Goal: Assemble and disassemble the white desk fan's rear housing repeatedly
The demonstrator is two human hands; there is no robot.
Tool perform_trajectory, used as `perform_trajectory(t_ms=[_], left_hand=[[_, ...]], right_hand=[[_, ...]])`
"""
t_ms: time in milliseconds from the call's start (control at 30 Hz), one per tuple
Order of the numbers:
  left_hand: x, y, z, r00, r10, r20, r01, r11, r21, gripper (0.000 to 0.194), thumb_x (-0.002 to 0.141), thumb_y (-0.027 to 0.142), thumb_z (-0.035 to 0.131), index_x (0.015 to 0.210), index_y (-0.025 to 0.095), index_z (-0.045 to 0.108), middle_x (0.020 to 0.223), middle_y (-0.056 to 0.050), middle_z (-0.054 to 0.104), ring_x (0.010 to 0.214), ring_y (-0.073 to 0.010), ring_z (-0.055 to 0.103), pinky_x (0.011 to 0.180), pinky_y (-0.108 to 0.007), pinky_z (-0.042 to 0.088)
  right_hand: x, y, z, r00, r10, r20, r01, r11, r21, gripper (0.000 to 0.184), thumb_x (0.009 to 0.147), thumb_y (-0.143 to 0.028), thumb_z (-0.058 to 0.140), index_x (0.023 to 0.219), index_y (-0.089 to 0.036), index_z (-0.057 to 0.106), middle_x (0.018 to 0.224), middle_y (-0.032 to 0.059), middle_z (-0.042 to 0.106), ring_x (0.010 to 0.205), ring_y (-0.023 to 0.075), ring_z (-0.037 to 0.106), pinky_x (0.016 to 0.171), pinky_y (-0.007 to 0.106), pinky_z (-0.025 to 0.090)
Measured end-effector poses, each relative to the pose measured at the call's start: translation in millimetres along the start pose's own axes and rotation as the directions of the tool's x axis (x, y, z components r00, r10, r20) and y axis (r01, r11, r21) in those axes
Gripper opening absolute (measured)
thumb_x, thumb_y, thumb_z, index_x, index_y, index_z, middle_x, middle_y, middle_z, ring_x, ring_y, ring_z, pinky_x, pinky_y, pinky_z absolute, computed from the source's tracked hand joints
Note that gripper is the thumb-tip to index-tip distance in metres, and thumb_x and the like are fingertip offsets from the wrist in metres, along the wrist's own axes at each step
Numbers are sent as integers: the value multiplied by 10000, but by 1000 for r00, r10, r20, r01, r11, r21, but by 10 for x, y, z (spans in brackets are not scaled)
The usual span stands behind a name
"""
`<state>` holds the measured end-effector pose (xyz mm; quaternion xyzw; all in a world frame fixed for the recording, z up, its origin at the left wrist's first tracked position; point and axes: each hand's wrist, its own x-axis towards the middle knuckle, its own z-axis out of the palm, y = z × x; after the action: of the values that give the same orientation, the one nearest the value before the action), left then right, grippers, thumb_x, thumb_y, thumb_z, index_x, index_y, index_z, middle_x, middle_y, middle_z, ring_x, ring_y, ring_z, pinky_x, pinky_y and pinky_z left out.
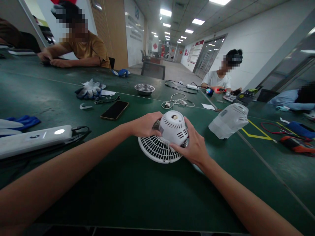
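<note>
On green table [147, 193], near centre: white fan housing [172, 126] above round grille [157, 149]; our left hand [149, 124] and right hand [195, 141] grasp housing's opposite sides. Step, we judge: positioning; next calls for even grip.

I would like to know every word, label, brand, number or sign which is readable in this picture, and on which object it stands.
No text is clear enough to quote.
Wall sign: lettering too blurred.
Notice board: too small.
Red diamond sign: too small.
Grey label on the white casing: too small.
White bar at left: dark mark, unclear.
White vented cover: no readable text.
</note>
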<state>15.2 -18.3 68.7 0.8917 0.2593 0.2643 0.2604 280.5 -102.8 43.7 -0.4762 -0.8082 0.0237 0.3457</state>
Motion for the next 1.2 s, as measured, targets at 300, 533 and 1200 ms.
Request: perform_trajectory(t_ms=[300,533,1200], left_hand=[[-32,22,261,989,145,-23,-146,989,-25,1455,638,536,906,1667,262,-86,1727,-233,155,1516,-506,321,1218,-640,285],[-7,114,400,976,171,-132,-171,985,14,1350,682,494,865,1657,277,-43,1673,-217,292,1392,-478,488,1136,-605,421],[3,-26,365,977,194,-84,-192,981,32,1423,631,590,884,1663,295,-50,1712,-208,220,1466,-512,397,1175,-698,353]], right_hand=[[-64,118,-74,969,33,244,-126,918,375,989,887,-476,660,1671,-299,83,995,70,782,696,276,730,637,498,642],[48,140,-155,934,60,352,-243,829,503,1145,784,-369,762,1661,-322,28,873,17,749,675,263,724,568,430,627],[45,139,-209,945,-25,327,-123,896,426,1041,804,-324,760,1625,-331,119,902,34,727,668,254,697,570,441,603]])
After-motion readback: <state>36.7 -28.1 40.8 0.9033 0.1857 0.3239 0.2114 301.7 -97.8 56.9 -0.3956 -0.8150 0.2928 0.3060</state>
